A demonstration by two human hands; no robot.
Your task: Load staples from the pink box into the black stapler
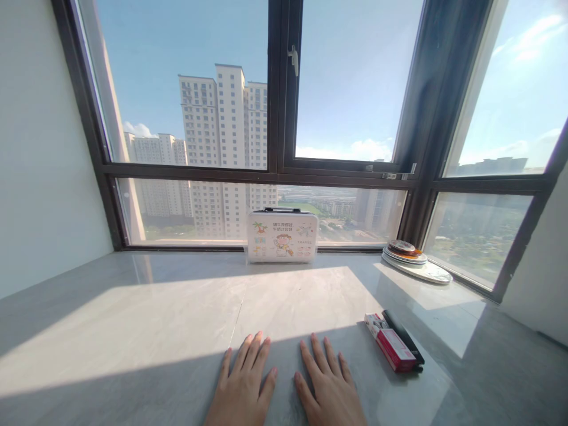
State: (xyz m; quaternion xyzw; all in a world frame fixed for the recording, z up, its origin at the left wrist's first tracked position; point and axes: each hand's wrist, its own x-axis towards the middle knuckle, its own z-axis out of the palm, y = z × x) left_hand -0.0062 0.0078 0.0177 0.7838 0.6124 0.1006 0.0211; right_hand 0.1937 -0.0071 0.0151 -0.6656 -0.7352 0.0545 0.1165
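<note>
My left hand (247,378) lies flat, palm down, on the grey marbled window sill (177,325), its fingers a little spread and holding nothing. Beside it, my right hand (327,378) rests the same way, also with nothing in it. A small red and white box (390,343) lies to the right of my right hand, apart from it. Against that box's far side is a long black object (403,337), which looks like a stapler, though I cannot be sure. Farther off, a white carry case (283,238) with cartoon prints and a top handle stands upright against the window.
Several round, flat pieces (415,266) are stacked in the right corner by the glass. Dark window frames (257,174) border the sill at the back and right. A white wall (39,148) closes the left side. Sunlight and shadow cross the sill.
</note>
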